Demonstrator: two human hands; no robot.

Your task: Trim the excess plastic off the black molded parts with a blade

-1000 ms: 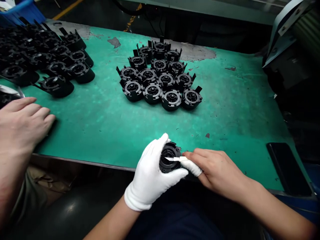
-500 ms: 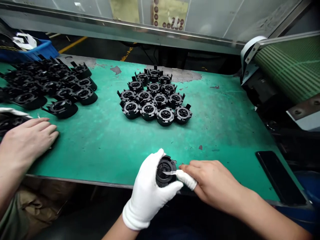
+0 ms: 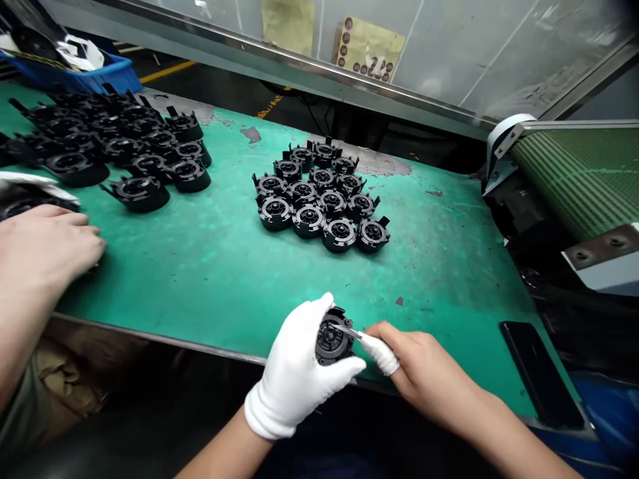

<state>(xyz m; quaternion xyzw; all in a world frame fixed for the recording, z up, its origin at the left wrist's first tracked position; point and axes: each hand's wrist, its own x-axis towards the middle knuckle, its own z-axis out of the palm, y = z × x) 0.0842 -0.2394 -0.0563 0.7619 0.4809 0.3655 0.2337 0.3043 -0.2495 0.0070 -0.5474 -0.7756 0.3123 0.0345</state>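
A round black part (image 3: 332,344) sits clasped in the gloved left hand (image 3: 299,362) at the front edge of the tabletop (image 3: 200,279); the right hand (image 3: 419,362) grips a small knife (image 3: 351,331), its tip over the part's face. Other parts (image 3: 309,219) cluster toward the back edge; a phone (image 3: 542,372) lies near the front right corner.

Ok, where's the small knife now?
Lower middle of the head view: the small knife is in the right hand, its tip over the round black plastic part held in the white-gloved left hand.
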